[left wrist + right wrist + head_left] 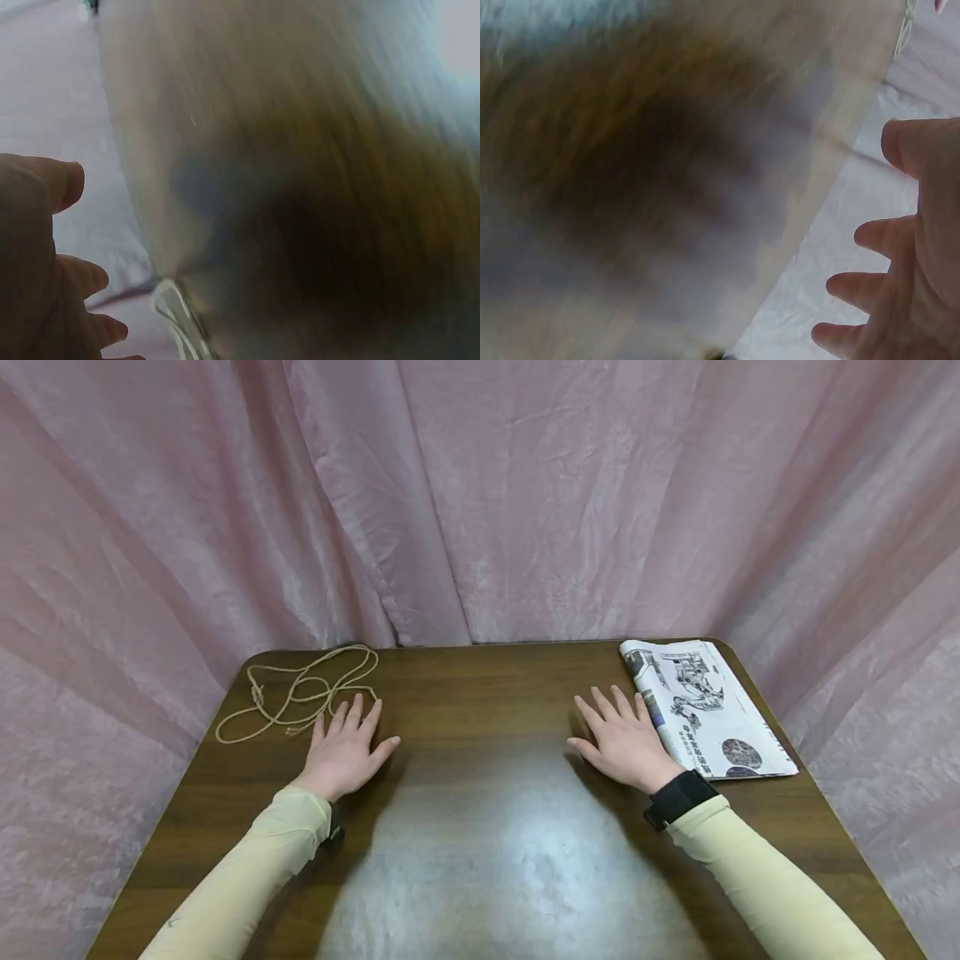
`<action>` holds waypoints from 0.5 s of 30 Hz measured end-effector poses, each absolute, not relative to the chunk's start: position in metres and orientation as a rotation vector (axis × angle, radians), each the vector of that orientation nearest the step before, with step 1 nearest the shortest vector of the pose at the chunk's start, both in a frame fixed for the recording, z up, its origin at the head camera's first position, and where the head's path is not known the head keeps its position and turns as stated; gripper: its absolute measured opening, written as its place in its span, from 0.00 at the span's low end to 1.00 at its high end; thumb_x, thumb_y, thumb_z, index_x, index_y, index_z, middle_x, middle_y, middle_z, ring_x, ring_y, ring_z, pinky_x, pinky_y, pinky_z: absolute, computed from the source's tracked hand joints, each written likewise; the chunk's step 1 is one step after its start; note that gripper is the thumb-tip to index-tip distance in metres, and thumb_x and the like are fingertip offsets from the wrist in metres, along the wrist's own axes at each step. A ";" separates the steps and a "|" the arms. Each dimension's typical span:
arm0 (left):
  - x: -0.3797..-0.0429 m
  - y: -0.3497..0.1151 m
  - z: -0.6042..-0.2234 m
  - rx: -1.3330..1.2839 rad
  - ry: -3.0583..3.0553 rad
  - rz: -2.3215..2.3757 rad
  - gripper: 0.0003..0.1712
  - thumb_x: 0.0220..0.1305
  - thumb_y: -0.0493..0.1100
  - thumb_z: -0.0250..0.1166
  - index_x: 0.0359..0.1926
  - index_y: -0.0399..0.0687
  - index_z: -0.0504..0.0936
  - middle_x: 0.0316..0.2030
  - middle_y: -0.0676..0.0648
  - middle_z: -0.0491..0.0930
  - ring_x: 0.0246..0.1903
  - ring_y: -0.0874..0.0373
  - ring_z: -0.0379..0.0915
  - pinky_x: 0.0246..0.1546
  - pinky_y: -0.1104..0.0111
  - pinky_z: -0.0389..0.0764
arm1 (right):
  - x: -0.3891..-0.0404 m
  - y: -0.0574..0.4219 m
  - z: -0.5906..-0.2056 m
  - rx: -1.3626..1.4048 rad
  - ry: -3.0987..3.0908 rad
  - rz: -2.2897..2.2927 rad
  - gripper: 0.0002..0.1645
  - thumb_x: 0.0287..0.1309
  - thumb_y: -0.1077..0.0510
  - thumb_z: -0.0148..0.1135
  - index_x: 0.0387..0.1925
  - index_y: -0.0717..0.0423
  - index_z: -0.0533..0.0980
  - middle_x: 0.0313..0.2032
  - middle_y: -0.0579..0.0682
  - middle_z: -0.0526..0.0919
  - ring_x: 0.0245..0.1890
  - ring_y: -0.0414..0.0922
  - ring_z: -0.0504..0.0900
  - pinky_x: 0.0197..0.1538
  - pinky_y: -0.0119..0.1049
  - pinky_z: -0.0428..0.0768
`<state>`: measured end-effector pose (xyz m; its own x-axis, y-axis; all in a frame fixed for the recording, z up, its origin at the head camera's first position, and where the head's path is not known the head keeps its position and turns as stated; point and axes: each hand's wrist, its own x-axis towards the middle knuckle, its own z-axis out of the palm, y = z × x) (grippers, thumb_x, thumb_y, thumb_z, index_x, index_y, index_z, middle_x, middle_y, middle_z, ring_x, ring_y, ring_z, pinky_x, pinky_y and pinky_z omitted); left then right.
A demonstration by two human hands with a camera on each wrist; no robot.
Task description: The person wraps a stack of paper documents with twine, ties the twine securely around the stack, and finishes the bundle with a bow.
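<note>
My left hand (343,755) is held palm down with its fingers spread at the near side of a loosely looped beige rope (300,679), fingertips overlapping the loops in the head view. Nothing is gripped in it. Part of the rope (180,319) also shows low in the left wrist view, beyond the fingers. On the other side, my right hand (624,742) is likewise palm down, fingers spread and empty. Right beside it lies a folded newspaper (708,706) with printed drawings, its left edge close to the fingers. In the right wrist view the fingers (877,240) are straight and apart.
A brown wooden table (480,710) with rounded far corners lies beneath both hands, glare across its near half. Pink curtains (525,502) hang behind it and at both sides. A black band (681,795) circles the right wrist over a pale yellow sleeve.
</note>
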<state>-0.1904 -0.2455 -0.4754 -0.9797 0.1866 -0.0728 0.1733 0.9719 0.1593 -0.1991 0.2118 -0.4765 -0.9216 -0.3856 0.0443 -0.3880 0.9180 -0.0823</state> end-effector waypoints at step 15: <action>-0.215 -0.312 -0.466 0.109 2.955 0.181 0.42 0.80 0.60 0.43 0.81 0.41 0.46 0.77 0.27 0.39 0.74 0.25 0.35 0.66 0.27 0.33 | -0.182 0.146 -0.477 1.052 -2.956 0.165 0.43 0.73 0.32 0.52 0.79 0.48 0.60 0.76 0.59 0.59 0.76 0.64 0.54 0.74 0.65 0.47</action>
